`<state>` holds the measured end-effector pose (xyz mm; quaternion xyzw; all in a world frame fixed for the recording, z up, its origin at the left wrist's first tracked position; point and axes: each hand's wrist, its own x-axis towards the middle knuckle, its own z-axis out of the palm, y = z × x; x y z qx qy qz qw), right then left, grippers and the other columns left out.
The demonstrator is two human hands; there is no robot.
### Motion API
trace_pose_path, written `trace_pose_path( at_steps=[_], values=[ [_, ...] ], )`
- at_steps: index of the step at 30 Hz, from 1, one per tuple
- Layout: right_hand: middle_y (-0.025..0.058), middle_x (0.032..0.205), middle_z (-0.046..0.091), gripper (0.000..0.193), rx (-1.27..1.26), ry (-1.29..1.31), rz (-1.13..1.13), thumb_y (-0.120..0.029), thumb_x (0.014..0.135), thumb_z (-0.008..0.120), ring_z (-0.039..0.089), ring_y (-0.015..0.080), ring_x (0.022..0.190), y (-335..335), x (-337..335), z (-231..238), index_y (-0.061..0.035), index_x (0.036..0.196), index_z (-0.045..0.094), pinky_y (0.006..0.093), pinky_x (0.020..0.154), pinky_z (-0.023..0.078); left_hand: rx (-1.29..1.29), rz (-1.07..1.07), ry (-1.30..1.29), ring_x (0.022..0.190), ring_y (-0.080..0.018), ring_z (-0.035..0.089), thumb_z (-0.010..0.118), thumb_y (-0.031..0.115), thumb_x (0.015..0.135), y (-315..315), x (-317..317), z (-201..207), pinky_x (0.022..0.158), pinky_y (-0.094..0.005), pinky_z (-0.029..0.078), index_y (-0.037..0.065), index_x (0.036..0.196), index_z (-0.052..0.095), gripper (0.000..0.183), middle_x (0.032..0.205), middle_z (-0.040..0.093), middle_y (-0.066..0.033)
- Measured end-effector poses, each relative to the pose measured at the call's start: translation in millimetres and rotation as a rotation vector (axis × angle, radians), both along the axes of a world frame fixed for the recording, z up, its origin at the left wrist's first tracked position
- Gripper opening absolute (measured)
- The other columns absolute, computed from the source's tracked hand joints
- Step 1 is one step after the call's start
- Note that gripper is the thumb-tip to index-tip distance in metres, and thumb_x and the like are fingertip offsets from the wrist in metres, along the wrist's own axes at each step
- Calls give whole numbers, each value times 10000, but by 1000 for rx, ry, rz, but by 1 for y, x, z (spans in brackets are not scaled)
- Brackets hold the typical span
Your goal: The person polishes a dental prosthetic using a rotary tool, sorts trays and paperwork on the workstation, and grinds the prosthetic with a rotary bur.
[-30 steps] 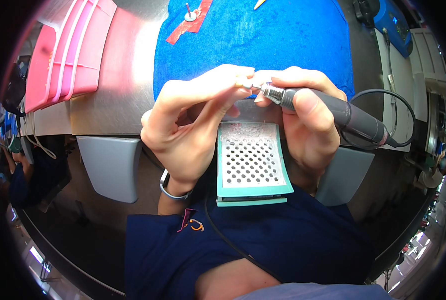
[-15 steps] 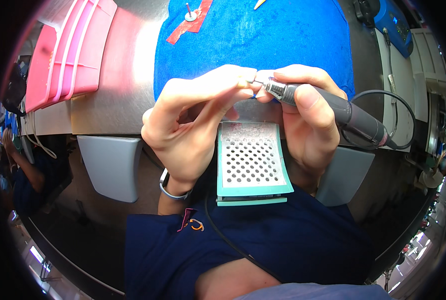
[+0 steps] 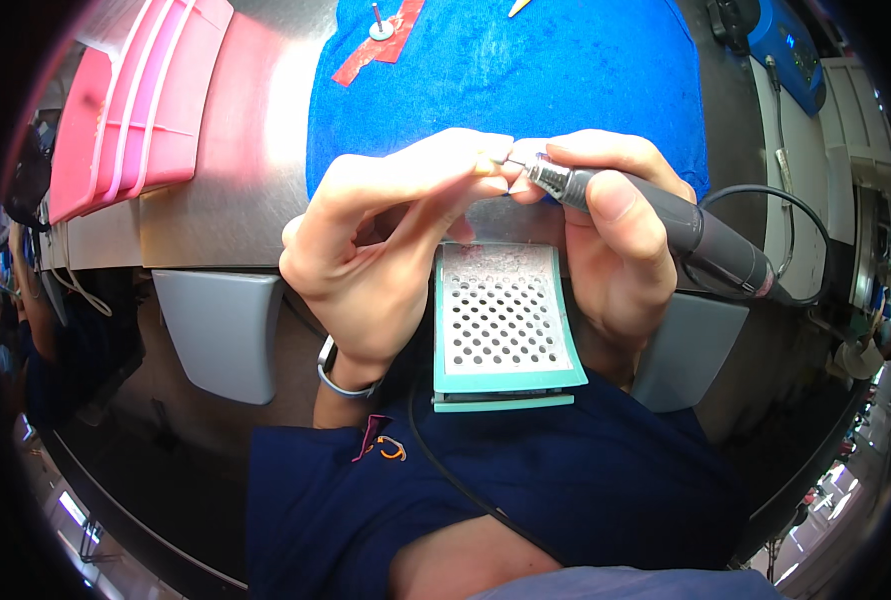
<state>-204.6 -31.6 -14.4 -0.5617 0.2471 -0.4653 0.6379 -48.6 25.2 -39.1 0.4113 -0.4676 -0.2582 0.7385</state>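
Note:
My right hand [image 3: 621, 250] grips a black rotary handpiece [image 3: 701, 232], its thumb and fingers around the front end. A thin metal bit [image 3: 519, 163] sticks out of the handpiece towards my left fingertips. With thumb and forefinger pinched together, my left hand [image 3: 366, 225] holds something tiny at the bit's tip; glare and the fingers hide what it is. Both hands meet over the near edge of a blue towel [image 3: 566, 85]. Just below them, between my wrists, is a teal-framed dust tray [image 3: 511, 382] with a perforated metal top.
Red tape [image 3: 406, 20] and a small mounted disc [image 3: 382, 34] lie on the towel, near a yellow pointed stick [image 3: 519, 8]. A pink basket [image 3: 156, 120] stands left, a blue control box [image 3: 791, 55] far right. Grey armrests [image 3: 221, 335] flank me. The handpiece's cord [image 3: 826, 240] loops right.
Both hands stay almost in place, with only slight shifts of the fingers and handpiece. At the far left, another person's arm has moved.

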Motion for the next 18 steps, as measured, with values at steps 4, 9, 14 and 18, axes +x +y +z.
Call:
trace_pose_path(
  at_steps=[4,9,14,18],
  values=[
    [281,1021,680,344,17,-18,50,-170,950,553,664,307,956,-2,-3,-2,113,1132,626,434,930,516,-5,-6,4,818,-180,747,721,-83,883,-1,-1,0,589,-239,580,-21,1036,655,178,976,756,-199],
    [279,1001,681,347,-10,-30,35,-179,950,554,668,308,948,-2,-2,-4,114,1121,627,426,916,521,-2,3,-8,833,-190,752,725,-80,881,1,1,-2,593,-241,584,-20,1032,657,176,984,755,-200],
    [229,1034,702,295,12,-55,77,-153,957,560,678,261,970,-7,-7,-4,82,1108,658,385,921,520,-4,-7,3,851,-201,756,725,-81,880,1,2,-1,596,-244,589,-19,1029,657,175,995,754,-205],
    [192,1077,721,260,105,-226,159,-128,957,588,689,245,996,-9,-8,-12,43,1130,682,365,939,523,-35,-44,34,841,-232,761,718,-82,885,0,1,-2,596,-249,593,-18,1049,652,189,1011,750,-220]
  ],
)
